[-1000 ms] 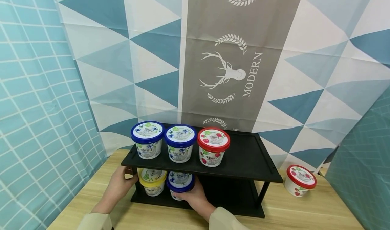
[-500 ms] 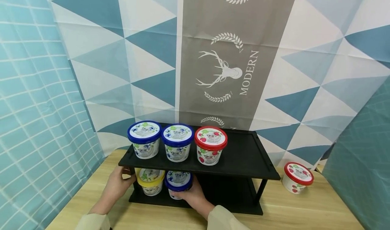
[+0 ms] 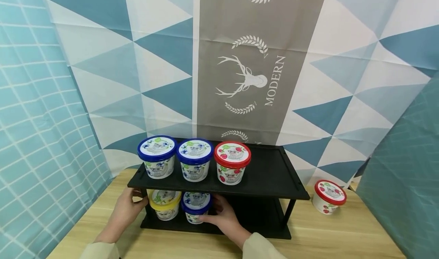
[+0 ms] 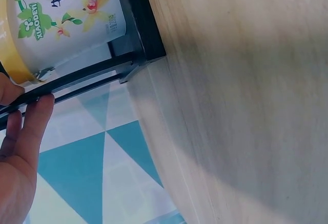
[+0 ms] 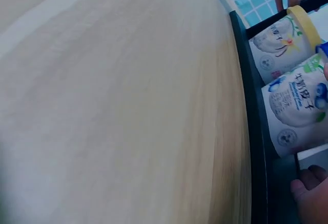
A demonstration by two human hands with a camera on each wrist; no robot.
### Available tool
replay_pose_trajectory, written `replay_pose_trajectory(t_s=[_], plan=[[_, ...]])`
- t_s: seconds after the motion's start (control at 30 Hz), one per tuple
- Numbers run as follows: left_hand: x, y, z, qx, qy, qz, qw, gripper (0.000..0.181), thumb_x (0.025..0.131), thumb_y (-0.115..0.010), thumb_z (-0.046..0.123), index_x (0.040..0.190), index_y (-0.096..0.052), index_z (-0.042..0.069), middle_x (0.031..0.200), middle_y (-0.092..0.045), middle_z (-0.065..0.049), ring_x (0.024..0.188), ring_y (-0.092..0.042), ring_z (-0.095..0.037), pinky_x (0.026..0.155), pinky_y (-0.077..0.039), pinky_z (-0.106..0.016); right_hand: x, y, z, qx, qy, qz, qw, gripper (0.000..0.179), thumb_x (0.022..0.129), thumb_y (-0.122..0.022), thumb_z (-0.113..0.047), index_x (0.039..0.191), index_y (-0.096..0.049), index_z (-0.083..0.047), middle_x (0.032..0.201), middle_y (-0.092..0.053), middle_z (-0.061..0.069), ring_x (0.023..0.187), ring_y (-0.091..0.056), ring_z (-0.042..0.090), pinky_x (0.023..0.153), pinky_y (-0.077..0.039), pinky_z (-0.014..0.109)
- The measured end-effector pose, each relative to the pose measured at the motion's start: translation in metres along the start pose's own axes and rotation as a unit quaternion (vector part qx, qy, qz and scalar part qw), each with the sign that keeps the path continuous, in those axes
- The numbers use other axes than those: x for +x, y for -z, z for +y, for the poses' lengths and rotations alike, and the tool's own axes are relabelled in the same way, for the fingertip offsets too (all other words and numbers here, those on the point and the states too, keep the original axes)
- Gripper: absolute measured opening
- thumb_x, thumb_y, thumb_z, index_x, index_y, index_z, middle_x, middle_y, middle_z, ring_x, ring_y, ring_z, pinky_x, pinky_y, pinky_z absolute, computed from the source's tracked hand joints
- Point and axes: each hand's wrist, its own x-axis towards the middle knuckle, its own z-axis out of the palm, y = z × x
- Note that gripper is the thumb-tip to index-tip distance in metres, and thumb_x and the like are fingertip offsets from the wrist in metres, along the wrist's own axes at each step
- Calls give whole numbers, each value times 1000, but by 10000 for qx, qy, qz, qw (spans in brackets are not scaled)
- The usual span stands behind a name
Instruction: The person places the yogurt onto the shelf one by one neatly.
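A two-tier black shelf (image 3: 271, 171) stands on the wooden table. My left hand (image 3: 125, 209) grips its left side frame (image 4: 84, 73), thumb and fingers on opposite sides in the left wrist view. On the lower tier a yellow-lidded tub (image 3: 165, 205) stands beside that frame. Right of it stands a blue-lidded tub (image 3: 196, 207), also in the right wrist view. My right hand (image 3: 224, 217) is spread at this tub's right side, the thumb close to its front. Whether the thumb touches it I cannot tell. The other fingers are partly hidden under the upper tier.
Two blue-lidded tubs (image 3: 157, 156) and one red-lidded tub (image 3: 232, 162) stand in a row on the upper tier. Another red-lidded tub (image 3: 329, 197) sits on the table (image 3: 329, 236) to the right of the shelf. Patterned cloth (image 3: 164, 61) hangs close behind.
My right hand has loosened from around the lower blue-lidded tub and shifted slightly right of it. My left hand keeps its grip. The whole head view has drifted a little.
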Motion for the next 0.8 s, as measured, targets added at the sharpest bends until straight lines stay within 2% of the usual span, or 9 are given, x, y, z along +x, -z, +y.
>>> replay_pose_trajectory(t_s=[0.13,0.27,0.5,0.67,0.8], plan=[[0,1,0,-5,-35,6,10000,44,77,-62,-7,117,-48,3,96,-56,-18,83,-62,-32,60,-53,-31,-9,13,2,-32,-49,175,9998,75,76,-78,-24,138,-41,-5,129,-53,19,118,-52,34,97,-46,48],[0,1,0,-18,-56,-8,10000,44,77,-63,-7,117,-48,3,97,-56,-19,82,-61,-31,58,-53,-28,-20,31,7,46,-90,378,9992,63,82,-72,-29,133,-46,-4,125,-55,19,113,-55,32,90,-50,43],[0,2,1,37,64,-77,9999,41,77,-64,-6,114,-49,4,101,-56,-20,83,-61,-32,56,-50,-25,-40,63,7,177,-187,572,9980,62,84,-68,-38,130,-48,-1,121,-56,18,105,-59,21,86,-53,36],[0,2,2,39,23,-69,10000,43,77,-63,-6,117,-47,4,101,-56,-20,82,-61,-32,57,-52,-28,-52,85,3,162,-142,726,9971,61,84,-68,-37,130,-49,-1,124,-55,19,107,-59,22,87,-52,35],[1,-1,2,58,-23,-39,10000,46,77,-63,-6,119,-46,4,100,-56,-18,80,-61,-28,57,-52,-27,-60,100,2,126,-127,1005,9948,56,84,-69,-33,128,-51,-4,123,-57,17,107,-59,21,86,-52,31]])
